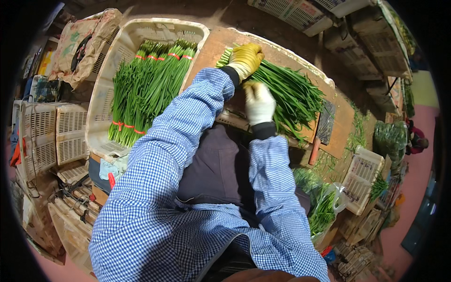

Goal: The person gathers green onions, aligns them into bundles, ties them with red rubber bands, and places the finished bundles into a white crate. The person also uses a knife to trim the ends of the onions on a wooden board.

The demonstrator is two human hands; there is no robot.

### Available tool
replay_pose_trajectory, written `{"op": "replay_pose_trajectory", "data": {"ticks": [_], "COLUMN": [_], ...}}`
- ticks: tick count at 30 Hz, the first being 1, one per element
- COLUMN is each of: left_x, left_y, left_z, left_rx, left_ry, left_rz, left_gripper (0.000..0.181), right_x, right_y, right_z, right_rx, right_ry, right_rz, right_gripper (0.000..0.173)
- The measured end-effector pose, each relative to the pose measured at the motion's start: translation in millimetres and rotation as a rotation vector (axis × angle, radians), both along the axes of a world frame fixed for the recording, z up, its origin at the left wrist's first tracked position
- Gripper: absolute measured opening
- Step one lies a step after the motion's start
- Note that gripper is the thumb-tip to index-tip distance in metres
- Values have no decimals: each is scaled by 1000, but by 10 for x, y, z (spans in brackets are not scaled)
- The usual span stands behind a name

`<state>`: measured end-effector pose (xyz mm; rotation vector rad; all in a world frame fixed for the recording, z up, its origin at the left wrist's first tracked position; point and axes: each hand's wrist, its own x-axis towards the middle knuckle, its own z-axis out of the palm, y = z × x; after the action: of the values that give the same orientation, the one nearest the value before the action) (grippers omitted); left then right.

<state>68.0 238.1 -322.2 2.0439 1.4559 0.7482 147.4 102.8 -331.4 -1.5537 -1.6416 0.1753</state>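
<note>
A loose bunch of garlic chives [289, 86] lies across the wooden board [211, 46], pale stem ends to the left. My left hand [246, 60], in a yellow-coated glove, is closed around the bunch near those stem ends; its fingertips are hidden. My right hand [260, 102], gloved too and blurred by motion, is just below it at the near side of the bunch. Its fingers are curled, and whether they hold anything is hidden. By the leaf tips, a broad-bladed knife [326, 121] rests on the board, its reddish handle [314, 151] pointing towards me.
Left of the board, a white plastic crate [95, 120] holds several chive bundles [151, 88] tied with red bands. A clear plastic bag [322, 208] of greens stands at my right. Leaf scraps [357, 130] litter the right side. Stacked crates [72, 134] flank the left.
</note>
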Motion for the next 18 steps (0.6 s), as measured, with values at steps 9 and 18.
{"op": "replay_pose_trajectory", "data": {"ticks": [9,18], "left_x": [-85,-128], "left_y": [-649,-597], "left_z": [-62,-422], "left_rx": [176,496], "left_ry": [68,177], "left_rz": [3,-78], "left_gripper": [17,17], "right_x": [444,254], "right_y": [209,121], "right_z": [-92,215], "right_rx": [-430,-200], "right_ry": [299,-196], "right_rz": [-11,120], "right_gripper": [16,16]}}
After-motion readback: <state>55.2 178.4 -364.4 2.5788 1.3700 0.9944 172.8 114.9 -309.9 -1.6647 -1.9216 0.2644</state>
